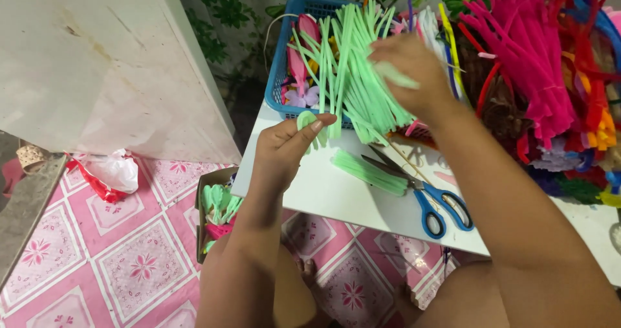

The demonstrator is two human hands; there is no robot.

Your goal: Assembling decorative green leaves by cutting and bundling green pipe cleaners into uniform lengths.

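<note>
Item one: my left hand (pixel 284 148), closed in a pinch, thumb over fingertips, holding a small pale green looped piece (pixel 305 119) just above the near edge of the white table (pixel 304 192).

Item two: my right hand (pixel 414 76), blurred, raised over the bundle of light green pipe cleaners (pixel 352 76). It seems to hold a short green length (pixel 396 76) between the fingers, but the blur keeps me from telling how firmly it is closed.

Item three: the bundle itself, fanned out of a blue plastic basket (pixel 279 76) at the far side of the table, stems leaning toward me. I judge these stems light, fuzzy and easily bent; they should grip well without slipping, and are best taken near the middle of a stem so the ends do not whip or kink.

Item four: a short stack of cut green lengths (pixel 365 171) lying flat on the table, touching the blades of the blue-handled scissors (pixel 430 198).

Item five: a heap of pink, red and mixed-colour pipe cleaners (pixel 537 63) to the right.

Item six: an open cardboard box (pixel 208 215) on the pink tiled floor (pixel 116 263), holding green shaped pieces, beside my knee.
</note>
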